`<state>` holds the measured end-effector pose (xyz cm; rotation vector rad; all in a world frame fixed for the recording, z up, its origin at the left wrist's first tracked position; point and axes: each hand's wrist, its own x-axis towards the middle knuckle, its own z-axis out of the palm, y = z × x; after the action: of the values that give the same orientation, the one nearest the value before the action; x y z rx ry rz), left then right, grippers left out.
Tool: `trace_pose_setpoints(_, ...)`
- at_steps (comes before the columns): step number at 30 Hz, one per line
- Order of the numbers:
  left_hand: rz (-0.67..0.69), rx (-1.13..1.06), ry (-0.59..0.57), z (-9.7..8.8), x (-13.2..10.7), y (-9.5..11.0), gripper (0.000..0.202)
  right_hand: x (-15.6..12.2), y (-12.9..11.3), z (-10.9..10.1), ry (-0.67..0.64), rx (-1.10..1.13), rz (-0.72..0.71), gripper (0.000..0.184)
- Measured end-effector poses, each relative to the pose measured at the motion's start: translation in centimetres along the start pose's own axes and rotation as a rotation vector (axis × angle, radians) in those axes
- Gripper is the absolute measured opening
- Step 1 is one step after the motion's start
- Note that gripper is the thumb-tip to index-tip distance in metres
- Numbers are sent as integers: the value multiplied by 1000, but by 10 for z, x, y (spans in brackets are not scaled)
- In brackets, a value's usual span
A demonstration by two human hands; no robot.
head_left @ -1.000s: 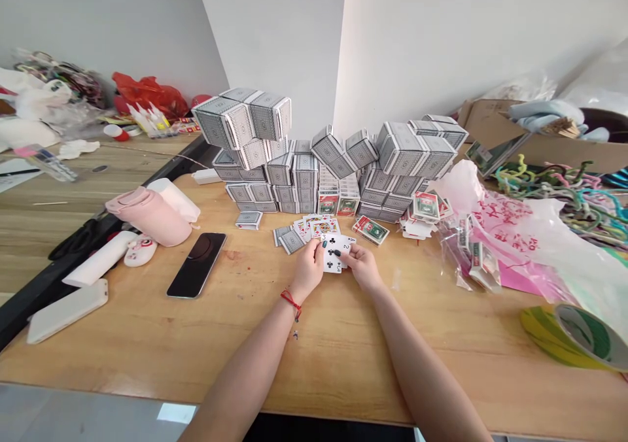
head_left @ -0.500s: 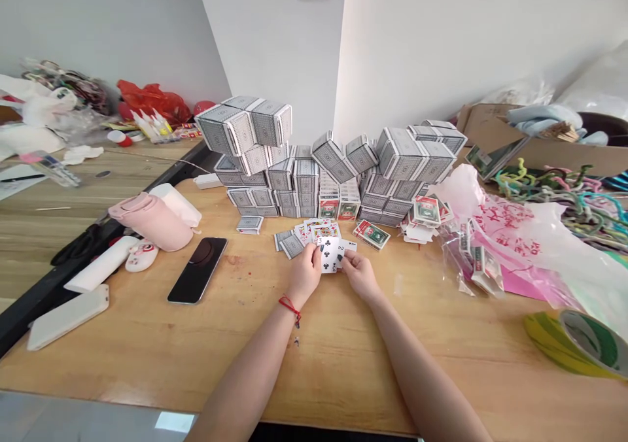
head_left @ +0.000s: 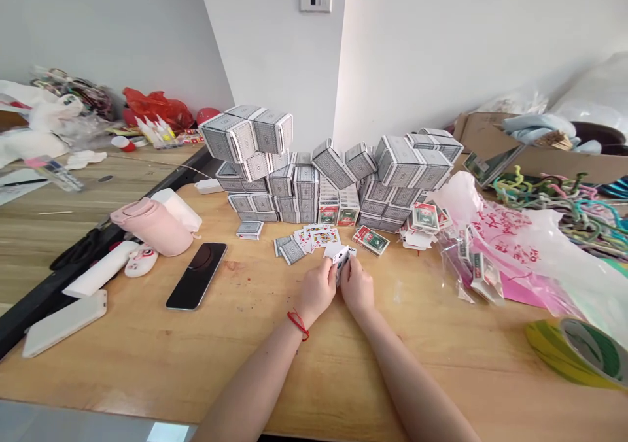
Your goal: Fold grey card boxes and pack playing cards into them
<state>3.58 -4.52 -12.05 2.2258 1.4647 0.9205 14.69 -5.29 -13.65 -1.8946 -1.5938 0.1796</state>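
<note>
My left hand (head_left: 318,291) and my right hand (head_left: 356,288) meet at the middle of the wooden table (head_left: 304,370), both closed round a small bunch of playing cards (head_left: 339,256) held upright and edge-on between them. A red string bracelet sits on my left wrist. Just beyond my fingers, loose playing cards (head_left: 309,240) lie spread on the table, some face up, some face down. Behind them stands a wall of grey-patterned card boxes (head_left: 304,167).
A black phone (head_left: 197,275), a pink bottle (head_left: 152,225), a white case (head_left: 63,322) and a white roll lie at the left. Pink plastic bags (head_left: 510,239), pipe cleaners, a cardboard box (head_left: 530,148) and a yellow-green tape roll (head_left: 579,350) fill the right side.
The fanned cards, with clubs showing, have been squeezed together into a tight bunch. Both hands have closed in on each other and drawn slightly toward me.
</note>
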Motion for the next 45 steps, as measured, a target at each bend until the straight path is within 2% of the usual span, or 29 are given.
trace_pose_setpoints(9, 123, 56, -18, -2, -2, 4, 24, 4, 7, -5, 96, 67, 28, 41)
trace_pose_setpoints(12, 108, 60, 4, -1, -2, 4, 24, 6, 7, -6, 115, 130, 56, 41)
trace_pose_setpoints(17, -41, 19, 117, -2, 0, -3, 23, 8, 6, -4, -26, 386, 1, 30)
trace_pose_setpoints(21, -127, -74, 186, -4, 2, -7, 23, 9, 5, -2, -121, 514, -16, 30)
trace_pose_setpoints(25, -158, -155, 214, -5, 2, -7, 22, 7, 6, -3, -133, 395, -55, 30)
trace_pose_setpoints(29, -150, -244, 203, -2, 2, -7, 22, 3, 8, 0, -24, 145, -97, 33)
trace_pose_setpoints(32, -164, -293, 206, -1, 3, -10, 24, 1, 8, 2, 41, 129, -121, 34)
trace_pose_setpoints(35, -207, -299, 228, -2, 5, -14, 25, 3, 6, 1, -60, 379, -46, 34)
trace_pose_setpoints(38, -254, -289, 251, -4, 8, -18, 26, 7, 3, -1, -245, 791, 120, 38)
trace_pose_setpoints(41, -267, -314, 245, -8, 10, -21, 28, 11, 0, -4, -364, 1126, 283, 41)
trace_pose_setpoints(45, -249, -430, 192, -13, 12, -22, 31, 14, -1, -10, -483, 1336, 349, 37)
